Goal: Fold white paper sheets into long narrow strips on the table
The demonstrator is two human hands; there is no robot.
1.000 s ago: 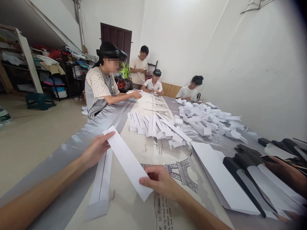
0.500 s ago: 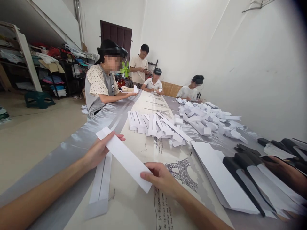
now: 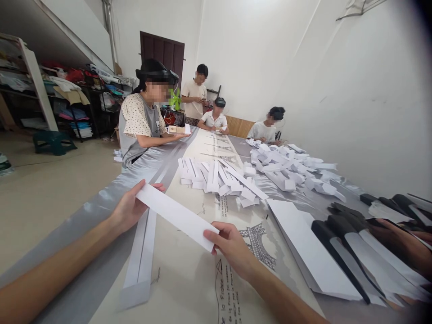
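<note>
A long white folded paper strip [image 3: 177, 216] slants over the table, held at both ends. My left hand [image 3: 130, 206] grips its far left end, the thumb near the top edge and fingers behind. The near right end is pinched between thumb and fingers of my right hand [image 3: 229, 243]. Below my left hand, a second white folded paper strip [image 3: 140, 265] with a dark slit along its middle lies on the printed tablecloth [image 3: 182, 288]. Further off is a heap of similar folded paper pieces [image 3: 216, 175].
White paper sheets [image 3: 307, 247] lie at the right beside black-and-white flat items [image 3: 351, 256], near another person's hand [image 3: 394, 238]. A larger paper pile [image 3: 290, 166] covers the back right. Several people sit or stand around the table; a green stool [image 3: 54, 141] stands on the floor.
My left hand has shifted slightly left and its grip moved to the strip's very end. My right hand has risen a little to the right, so the strip lies flatter.
</note>
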